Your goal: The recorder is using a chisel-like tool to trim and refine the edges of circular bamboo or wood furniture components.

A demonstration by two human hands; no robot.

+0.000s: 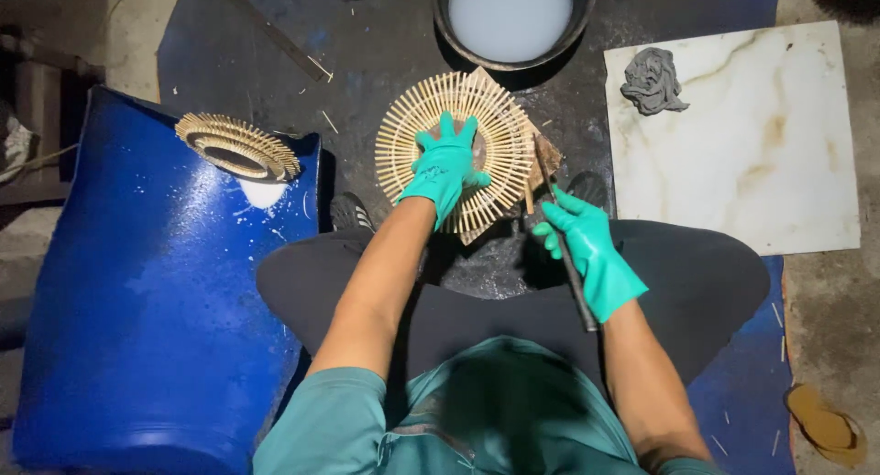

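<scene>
Gloves of teal are worn on both hands. The round bamboo-stick ring [456, 149], just below the basin [513, 21], is pressed flat under the spread left hand [445, 168]; beside the ring, a thin dark tool [561, 246] is gripped by the right hand [587, 250].

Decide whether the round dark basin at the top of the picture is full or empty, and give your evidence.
Full, or nearly: the round dark basin holds pale, milky liquid reaching close to its rim. Its depth cannot be told.
</scene>
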